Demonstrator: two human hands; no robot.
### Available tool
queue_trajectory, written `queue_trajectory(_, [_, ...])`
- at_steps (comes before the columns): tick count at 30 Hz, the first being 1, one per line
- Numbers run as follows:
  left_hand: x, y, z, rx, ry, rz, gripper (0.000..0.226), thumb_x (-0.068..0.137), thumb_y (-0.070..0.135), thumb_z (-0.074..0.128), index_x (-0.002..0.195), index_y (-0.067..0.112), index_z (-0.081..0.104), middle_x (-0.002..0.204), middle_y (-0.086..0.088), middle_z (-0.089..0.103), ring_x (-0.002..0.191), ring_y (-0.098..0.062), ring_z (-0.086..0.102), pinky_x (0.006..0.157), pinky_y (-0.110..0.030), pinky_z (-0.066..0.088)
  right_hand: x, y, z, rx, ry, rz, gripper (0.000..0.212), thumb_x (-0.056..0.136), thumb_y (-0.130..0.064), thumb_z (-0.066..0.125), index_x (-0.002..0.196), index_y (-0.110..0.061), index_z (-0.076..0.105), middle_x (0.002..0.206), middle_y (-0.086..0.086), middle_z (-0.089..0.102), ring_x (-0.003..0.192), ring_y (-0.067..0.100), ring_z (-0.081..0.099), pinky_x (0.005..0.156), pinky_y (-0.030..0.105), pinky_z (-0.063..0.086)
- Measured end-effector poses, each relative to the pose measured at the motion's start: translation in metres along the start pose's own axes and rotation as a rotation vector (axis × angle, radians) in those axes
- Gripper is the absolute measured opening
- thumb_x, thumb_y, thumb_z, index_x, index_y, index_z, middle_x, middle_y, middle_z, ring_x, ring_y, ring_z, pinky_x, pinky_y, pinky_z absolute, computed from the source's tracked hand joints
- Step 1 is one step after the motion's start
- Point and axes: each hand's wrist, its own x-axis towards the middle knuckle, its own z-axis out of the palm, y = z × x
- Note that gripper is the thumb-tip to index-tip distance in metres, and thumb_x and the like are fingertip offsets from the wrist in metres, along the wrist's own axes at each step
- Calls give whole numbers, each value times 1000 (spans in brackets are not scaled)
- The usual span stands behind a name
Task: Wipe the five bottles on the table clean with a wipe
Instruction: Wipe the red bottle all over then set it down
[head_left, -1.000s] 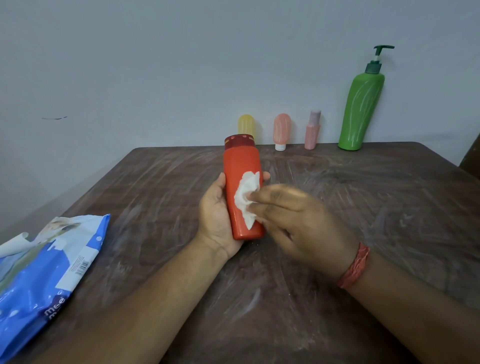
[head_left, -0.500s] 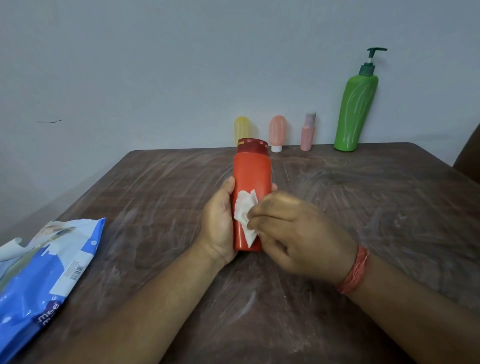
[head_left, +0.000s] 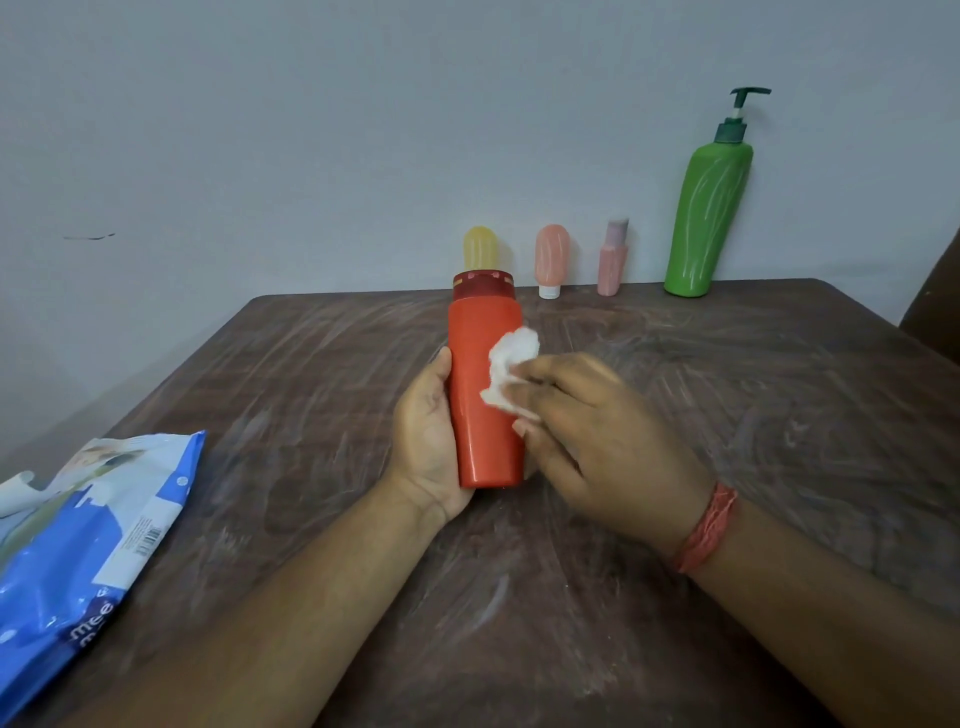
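Orange bottle (head_left: 480, 395) sits upright near mid-table, my left hand (head_left: 423, 447) gripping its left side to steady it while my right hand (head_left: 597, 436) pinches the crumpled white wipe (head_left: 511, 371) against its front; four other bottles wait by the far wall

left hand (head_left: 428, 447): grips orange bottle (head_left: 480, 384)
right hand (head_left: 597, 441): pinches white wipe (head_left: 511, 371) against the bottle
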Motion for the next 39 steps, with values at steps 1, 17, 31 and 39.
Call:
queue_trajectory(1, [1,1,-1,-19,-5,-3,62,102,49,35,122,2,71,119,-18,71,99,-27,72,80,-38,61,-2,-1,1,23,-12,-53,29,99,-24,51,115,-8,69,121,4,62,110,17,55,98,30,46])
queue_trajectory(17, [0,13,4,-164,24,51,61,103,47,31,132,2,62,113,-17,71,88,-30,69,90,-42,56,0,2,4,55,5,-182,18,93,-6,64,107,-8,74,113,3,68,99,21,62,85,34,53])
queue_trajectory(31, [4,16,8,-230,91,-8,66,102,49,33,129,-4,60,103,-16,70,88,-30,68,85,-42,58,5,-10,5,-20,-49,-286,29,93,-1,50,115,-3,69,115,8,67,103,26,62,99,31,49])
queue_trajectory(39, [-2,11,8,-172,35,1,65,103,49,32,113,3,77,116,-15,72,89,-27,73,71,-39,61,1,-13,13,372,136,211,26,93,0,62,116,-11,68,117,-7,60,107,3,58,93,11,44])
